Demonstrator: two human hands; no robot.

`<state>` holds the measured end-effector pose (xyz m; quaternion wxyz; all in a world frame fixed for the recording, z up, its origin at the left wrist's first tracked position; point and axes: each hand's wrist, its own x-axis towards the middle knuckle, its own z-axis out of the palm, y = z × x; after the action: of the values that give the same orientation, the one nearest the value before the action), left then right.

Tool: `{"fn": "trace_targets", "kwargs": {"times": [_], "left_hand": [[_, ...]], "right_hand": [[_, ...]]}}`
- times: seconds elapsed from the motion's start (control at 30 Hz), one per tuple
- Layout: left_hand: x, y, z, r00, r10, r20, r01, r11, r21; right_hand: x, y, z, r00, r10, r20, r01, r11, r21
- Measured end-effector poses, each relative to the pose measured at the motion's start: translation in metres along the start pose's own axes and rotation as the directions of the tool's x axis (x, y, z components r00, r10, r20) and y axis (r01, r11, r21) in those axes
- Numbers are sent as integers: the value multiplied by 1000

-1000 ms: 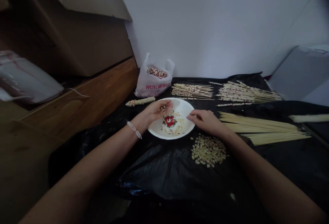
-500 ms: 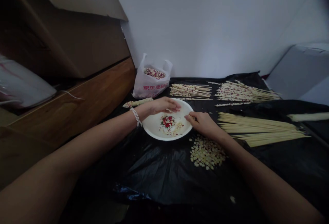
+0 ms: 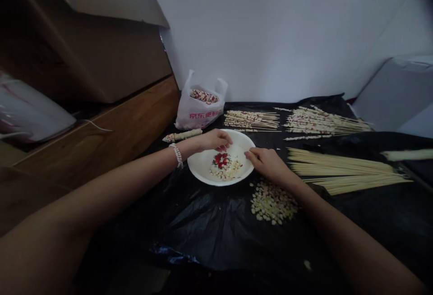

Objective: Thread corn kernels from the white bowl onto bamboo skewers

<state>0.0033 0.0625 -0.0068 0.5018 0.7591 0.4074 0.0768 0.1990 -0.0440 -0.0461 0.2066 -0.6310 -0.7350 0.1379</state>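
Loose kernels (image 3: 226, 171), in white bowl (image 3: 241, 140): laid just below the left hand (image 3: 216, 140), the nearer, its fingers loosely curled, contents hidden. Right hand (image 3: 267, 163): fingers drawn together at the right rim; whether anything is gripped cannot be told.

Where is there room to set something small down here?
The likeliest spot is the black sheet on the near side of the white bowl, left of the loose kernels; it looks mostly bare, though wrinkled. Another stretch lies between the right forearm and the plain sticks. Beyond the bowl it's crowded: a plastic bag, a cob and two bundles of threaded sticks.
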Motion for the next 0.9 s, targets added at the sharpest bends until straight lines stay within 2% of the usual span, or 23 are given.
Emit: {"fn": "trace_targets", "kwargs": {"times": [0.1,0.2,0.23,0.27,0.3,0.33,0.4,0.47,0.5,0.53,0.6,0.7,0.8,0.9], "left_hand": [[8,-2,19,998,62,10,-62,997,49],[1,-4,34,990,77,121,-87,993,85],[-4,-3,35,979,72,193,-92,991,95],[-10,-1,32,947,64,315,-106,987,117],[-15,2,28,918,65,391,-120,986,119],[-20,3,21,904,59,423,-117,987,113],[-27,4,5,948,23,317,-65,990,122],[-30,0,-8,991,-52,125,16,963,267],[-31,-3,-11,997,-77,29,60,920,387],[-31,-6,-12,996,-88,-3,81,900,429],[-32,-10,-6,995,-95,-16,92,874,476],[-34,-6,17,998,-57,-10,53,844,533],[-38,6,42,999,-6,44,-19,826,563],[-39,14,58,993,33,117,-94,816,570]], "right_hand": [[0,0,1,1000,10,2,-10,1000,-14],[0,1,1,1000,18,7,-17,1000,-18],[0,1,2,1000,20,8,-20,1000,-18],[0,1,2,1000,22,9,-22,1000,-18],[1,1,2,1000,23,10,-23,1000,-18],[1,1,2,1000,24,12,-24,1000,-16],[1,1,2,1000,24,14,-24,1000,-15],[1,1,2,1000,27,11,-27,1000,-16],[1,0,2,1000,30,8,-30,999,-17],[1,0,3,999,34,5,-34,999,-17],[1,-1,4,999,46,-1,-46,999,-18],[2,-2,5,997,75,-15,-76,997,-29],[1,-3,6,994,109,-28,-110,993,-44],[0,-5,5,990,134,-34,-136,989,-52]]}}
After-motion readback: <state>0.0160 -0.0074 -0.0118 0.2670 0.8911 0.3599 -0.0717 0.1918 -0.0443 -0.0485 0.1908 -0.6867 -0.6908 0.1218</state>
